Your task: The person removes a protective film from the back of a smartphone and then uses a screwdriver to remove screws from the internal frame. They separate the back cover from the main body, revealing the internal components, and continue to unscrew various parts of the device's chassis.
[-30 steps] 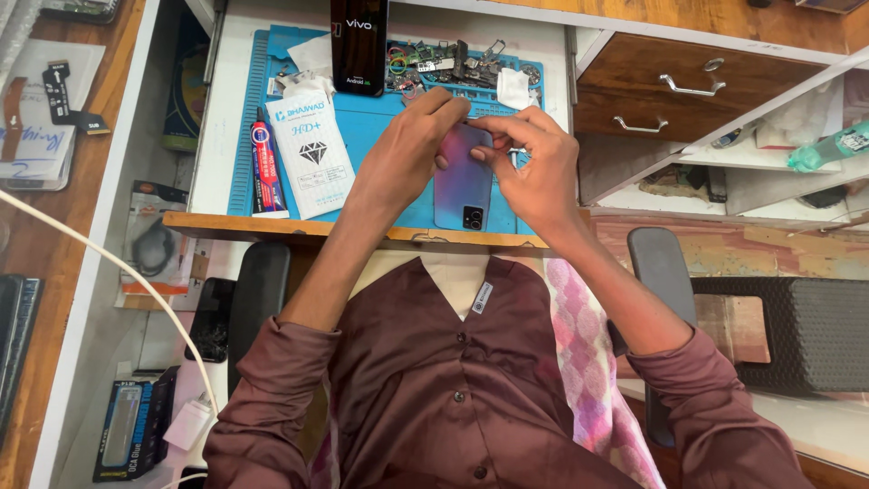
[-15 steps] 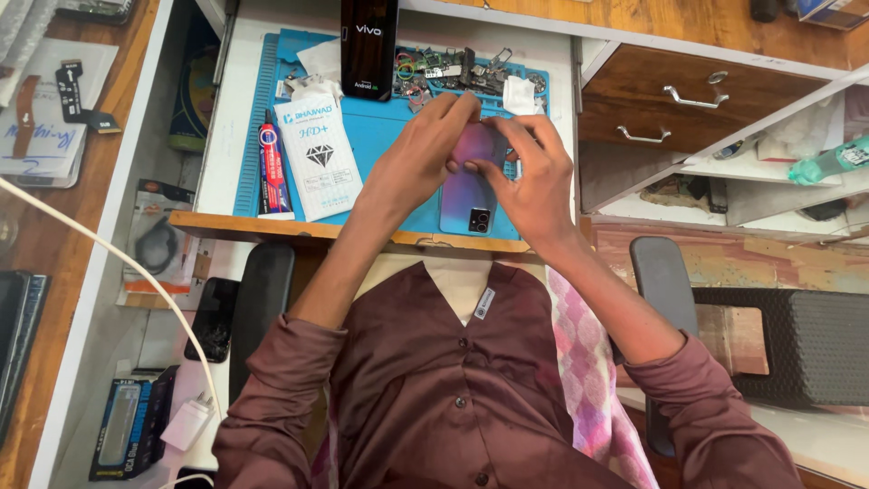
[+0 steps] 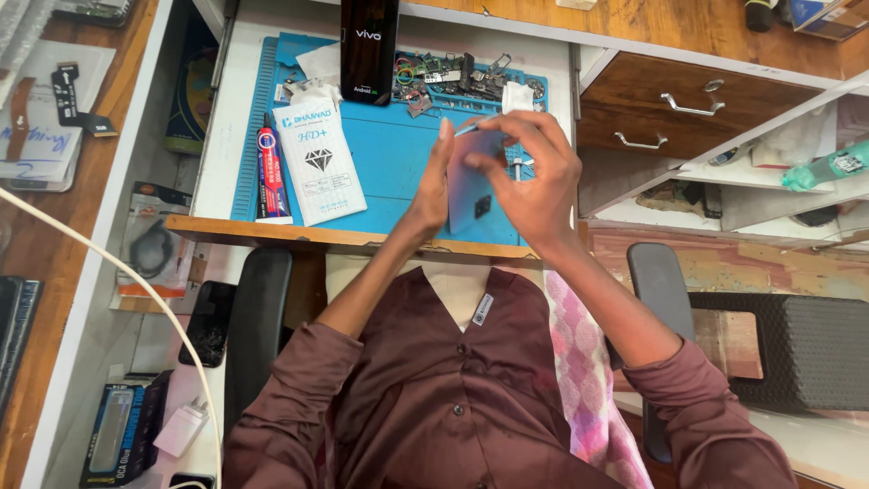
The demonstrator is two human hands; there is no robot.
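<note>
A purple-blue phone back cover [image 3: 468, 186] is held on edge above the blue work mat [image 3: 389, 163]. My left hand [image 3: 433, 181] braces its left side with the palm. My right hand [image 3: 529, 177] grips its right side and top, fingers curled over it. A black phone with a lit screen [image 3: 368, 47] lies at the mat's far edge. A white flat packet [image 3: 319, 161] and a small glue tube [image 3: 264, 165] lie on the mat's left part.
Loose small phone parts and rings [image 3: 453, 77] sit at the mat's back. Wooden drawers with metal handles [image 3: 688, 104] are on the right. A white cable [image 3: 118, 272] runs at the left. A dark phone [image 3: 210, 321] and boxes [image 3: 118, 430] lie on a lower shelf.
The cover has been tilted up from lying flatter on the mat to standing on edge between both hands. The view has shifted slightly.
</note>
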